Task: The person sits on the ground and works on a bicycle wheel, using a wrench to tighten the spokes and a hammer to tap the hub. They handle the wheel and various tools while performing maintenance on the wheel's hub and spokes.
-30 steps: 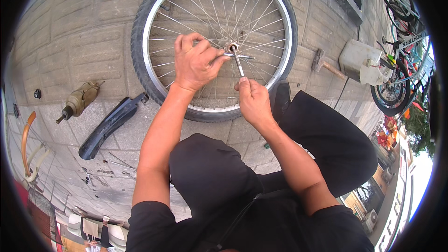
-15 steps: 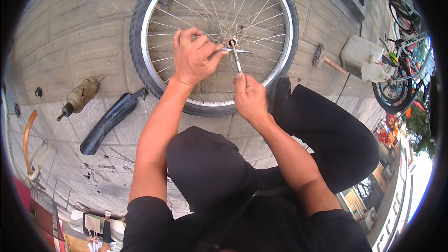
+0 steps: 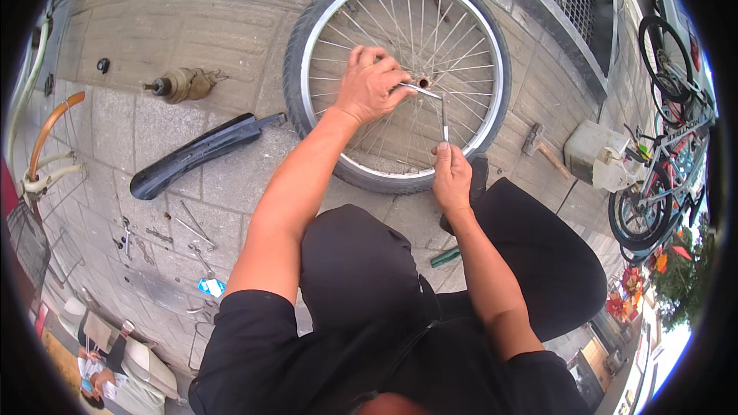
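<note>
A bicycle wheel (image 3: 298, 61) with a black tyre and silver rim lies flat on the paving. Above its spokes, my left hand (image 3: 372, 83) pinches a slim silver metal tool (image 3: 421, 91) just left of the rusty hub (image 3: 423, 82). My right hand (image 3: 452, 175), near the rim's lower right side, grips a thin metal rod (image 3: 445, 121) that points up over the spokes. The rod's far end meets or crosses the left tool's tip, beside the hub's open hole. Both tools' exact kinds cannot be made out.
Left lie a black mudguard (image 3: 192, 157), a tan-wrapped bottle-shaped thing (image 3: 184, 84) and several loose hand tools (image 3: 194, 227). A hammer (image 3: 547, 152) and whitish container (image 3: 592, 152) are at right, before parked bicycles (image 3: 665, 154). A seated person (image 3: 100, 376) is at lower left.
The rod in my right hand has come out of the hub's centre and now stands to its right. My left hand's tool slants down toward it. The whole view has shifted.
</note>
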`<state>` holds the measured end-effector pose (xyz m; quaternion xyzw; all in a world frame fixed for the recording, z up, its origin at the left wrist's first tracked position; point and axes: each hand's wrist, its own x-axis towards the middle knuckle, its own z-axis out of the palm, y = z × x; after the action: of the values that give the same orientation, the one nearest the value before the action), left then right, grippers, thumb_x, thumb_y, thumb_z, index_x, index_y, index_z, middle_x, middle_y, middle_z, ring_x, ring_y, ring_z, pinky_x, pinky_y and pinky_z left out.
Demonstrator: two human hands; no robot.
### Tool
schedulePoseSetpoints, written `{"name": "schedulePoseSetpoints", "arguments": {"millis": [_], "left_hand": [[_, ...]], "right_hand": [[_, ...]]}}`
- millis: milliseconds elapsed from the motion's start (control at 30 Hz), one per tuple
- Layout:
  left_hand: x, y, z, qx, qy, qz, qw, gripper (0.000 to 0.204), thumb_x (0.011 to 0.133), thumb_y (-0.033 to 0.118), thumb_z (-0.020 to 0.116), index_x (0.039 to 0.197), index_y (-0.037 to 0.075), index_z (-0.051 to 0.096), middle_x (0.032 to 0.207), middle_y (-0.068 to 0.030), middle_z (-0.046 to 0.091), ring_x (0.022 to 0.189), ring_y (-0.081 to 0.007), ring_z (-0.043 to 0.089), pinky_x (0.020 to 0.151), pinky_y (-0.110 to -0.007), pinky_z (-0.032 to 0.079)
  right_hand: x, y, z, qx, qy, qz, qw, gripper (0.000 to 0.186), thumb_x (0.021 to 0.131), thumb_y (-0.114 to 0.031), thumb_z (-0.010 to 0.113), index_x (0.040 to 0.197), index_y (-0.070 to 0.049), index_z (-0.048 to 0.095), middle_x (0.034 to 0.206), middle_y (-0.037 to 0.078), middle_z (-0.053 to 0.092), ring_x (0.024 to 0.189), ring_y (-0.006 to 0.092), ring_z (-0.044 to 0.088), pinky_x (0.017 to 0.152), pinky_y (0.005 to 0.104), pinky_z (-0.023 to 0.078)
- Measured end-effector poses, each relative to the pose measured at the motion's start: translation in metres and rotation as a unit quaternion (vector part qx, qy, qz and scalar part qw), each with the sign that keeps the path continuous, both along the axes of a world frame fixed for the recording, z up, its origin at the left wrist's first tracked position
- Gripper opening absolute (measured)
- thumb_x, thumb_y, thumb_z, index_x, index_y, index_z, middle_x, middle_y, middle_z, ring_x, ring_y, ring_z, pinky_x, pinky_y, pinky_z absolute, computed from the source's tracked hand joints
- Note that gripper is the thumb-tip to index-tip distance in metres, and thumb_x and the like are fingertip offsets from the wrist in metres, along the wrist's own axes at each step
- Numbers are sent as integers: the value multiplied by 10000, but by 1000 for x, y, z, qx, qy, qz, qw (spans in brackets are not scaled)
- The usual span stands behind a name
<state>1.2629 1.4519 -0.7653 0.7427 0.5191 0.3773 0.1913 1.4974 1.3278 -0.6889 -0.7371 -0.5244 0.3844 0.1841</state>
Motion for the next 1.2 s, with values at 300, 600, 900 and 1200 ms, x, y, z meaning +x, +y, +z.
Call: {"name": "schedulePoseSetpoints", "arguments": {"millis": [300,600,900,1200], "left_hand": [[-109,-241,88,-67,-325,213,919,280,953,295,794,1022,55,669,812,-97,696,759,-289,681,758,-417,509],[-139,-586,101,-135,-607,372,689,256,1135,269,595,1091,17,591,707,2,560,611,-64,500,536,-265,414],[-67,-718,78,-193,-636,506,550,239,1125,260,602,1112,24,569,764,-32,613,668,-98,570,625,-278,501],[-99,-626,26,-295,-344,572,684,307,1061,305,678,1106,1,659,884,-97,700,793,-191,654,756,-367,543]], "right_hand": [[-80,-149,27,135,15,203,970,333,1140,-276,566,1087,37,666,868,27,592,784,148,512,722,326,474],[-220,-268,58,47,-33,541,839,252,1048,-250,644,1126,-21,713,845,242,717,749,437,713,681,484,542],[-283,-356,20,88,-53,684,723,338,1024,-185,633,1328,-39,624,1147,253,693,972,489,698,839,564,556],[-228,-240,28,11,-30,675,737,309,1006,-178,620,1279,-37,657,1155,221,686,1049,431,698,904,521,566]]}}
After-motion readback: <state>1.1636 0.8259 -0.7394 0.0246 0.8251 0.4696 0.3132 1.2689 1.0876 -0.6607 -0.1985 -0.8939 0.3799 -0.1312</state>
